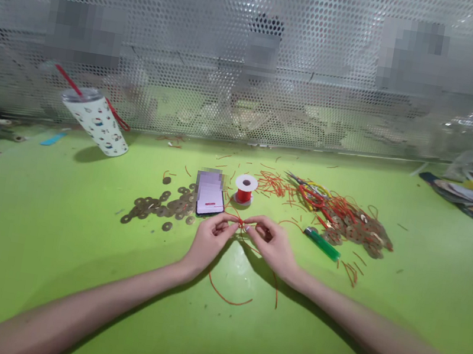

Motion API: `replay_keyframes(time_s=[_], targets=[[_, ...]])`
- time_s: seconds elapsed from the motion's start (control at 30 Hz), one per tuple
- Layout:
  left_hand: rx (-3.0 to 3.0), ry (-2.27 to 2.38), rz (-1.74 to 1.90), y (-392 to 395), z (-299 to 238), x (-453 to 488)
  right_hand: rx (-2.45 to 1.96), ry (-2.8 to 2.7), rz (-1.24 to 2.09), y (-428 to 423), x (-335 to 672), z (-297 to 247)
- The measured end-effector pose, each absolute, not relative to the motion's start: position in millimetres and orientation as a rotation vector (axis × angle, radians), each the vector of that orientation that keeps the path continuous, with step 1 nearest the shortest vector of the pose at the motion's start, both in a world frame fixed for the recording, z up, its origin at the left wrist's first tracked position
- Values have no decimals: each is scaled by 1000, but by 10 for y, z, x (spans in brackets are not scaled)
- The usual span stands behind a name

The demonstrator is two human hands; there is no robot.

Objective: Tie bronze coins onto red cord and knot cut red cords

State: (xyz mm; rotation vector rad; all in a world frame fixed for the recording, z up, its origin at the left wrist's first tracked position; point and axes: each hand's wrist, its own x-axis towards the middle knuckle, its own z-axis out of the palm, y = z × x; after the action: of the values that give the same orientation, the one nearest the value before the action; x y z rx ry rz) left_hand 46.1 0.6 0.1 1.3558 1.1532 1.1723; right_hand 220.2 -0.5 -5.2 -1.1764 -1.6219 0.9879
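Note:
My left hand [214, 239] and my right hand [271, 243] meet at the middle of the table, fingertips pinched on a thin red cord [229, 303]. A small knot or loop of the cord sits between the fingertips, too small to make out fully. Loose lengths of it trail down onto the green surface. Just beyond my fingers stands a white spool [246, 183] wound with red cord. A phone [210, 197] lies beside the spool, close to my left hand. To the right of my right hand is a green lighter [323, 244].
Bronze-coloured holed coins [160, 205] lie scattered on the left. Scissors [306, 189], red cord scraps [274, 183] and a pile of corded coins [358, 229] are at right. A patterned tumbler [97, 122] stands back left, before a perforated metal screen [197, 87].

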Motion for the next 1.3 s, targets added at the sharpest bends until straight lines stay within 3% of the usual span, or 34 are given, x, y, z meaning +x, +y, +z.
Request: replay_keyframes(time_s=[0.33, 0.6, 0.83, 1.3], targets=[[1460, 1272, 1203, 22, 29, 429, -1180, -1555, 1123, 22, 2198, -73], [1879, 1371, 1344, -76, 82, 435, -1197, -1472, 1128, 11, 2199, -18], [1439, 1004, 1049, -68, 20, 483, -1162, -1480, 1139, 1, 2206, -41], [1469, 1042, 1001, -29, 17, 477, -1161, -1466, 1103, 5, 2189, -11]])
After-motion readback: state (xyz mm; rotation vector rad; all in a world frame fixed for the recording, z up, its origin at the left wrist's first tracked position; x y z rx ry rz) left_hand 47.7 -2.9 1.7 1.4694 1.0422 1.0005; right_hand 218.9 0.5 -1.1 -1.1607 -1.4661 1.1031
